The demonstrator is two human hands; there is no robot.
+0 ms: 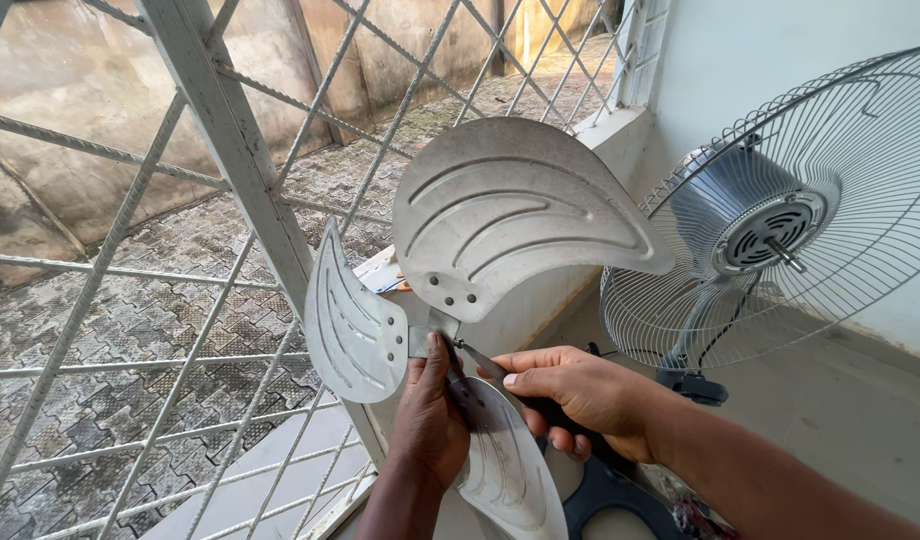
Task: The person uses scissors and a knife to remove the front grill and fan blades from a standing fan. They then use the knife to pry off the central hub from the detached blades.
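Hands grip a metal fan blade set and a screwdriver.
Left hand (427,420) clasps the fan blade set (458,300) at its hub; right hand (580,395), at three o'clock, closes on the screwdriver (500,378). Thin, stiff, light blades with probably sharp edges: hold the hub.

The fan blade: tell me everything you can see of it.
The fan blade is a three-lobed propeller of dull grey sheet metal, with pressed curved ribs and small rivets near the hub. It is off the fan and held up in front of the window grille. One lobe points up, one left, one down towards the camera. The left hand grips it at the hub; the right hand puts a dark-handled tool to the hub.
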